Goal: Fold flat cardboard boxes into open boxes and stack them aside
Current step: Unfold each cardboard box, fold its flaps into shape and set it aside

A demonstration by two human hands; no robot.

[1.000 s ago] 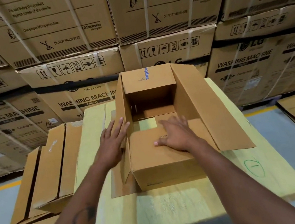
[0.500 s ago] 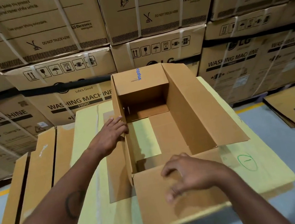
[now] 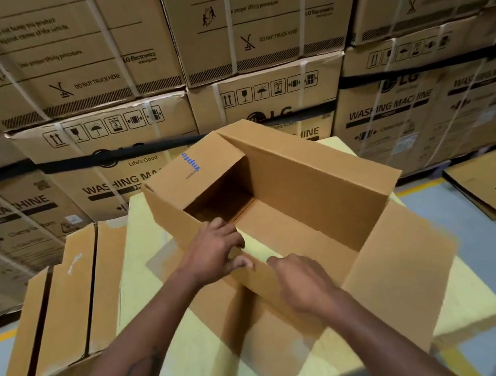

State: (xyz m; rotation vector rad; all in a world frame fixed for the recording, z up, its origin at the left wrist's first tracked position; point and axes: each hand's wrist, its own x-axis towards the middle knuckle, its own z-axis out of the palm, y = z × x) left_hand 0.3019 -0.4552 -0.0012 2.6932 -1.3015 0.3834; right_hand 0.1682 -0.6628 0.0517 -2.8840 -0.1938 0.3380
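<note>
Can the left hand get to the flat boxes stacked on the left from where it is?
Probably yes. The left hand grips the open box's left wall, so it must let go first; nothing stands between it and the flat boxes beside the table.

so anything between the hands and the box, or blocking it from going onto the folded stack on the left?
Nothing visible. The left hand grips the open box's left wall and the right hand is at its near wall. The yellow tabletop between the box and the cardboard stack shows nothing in the way.
</note>
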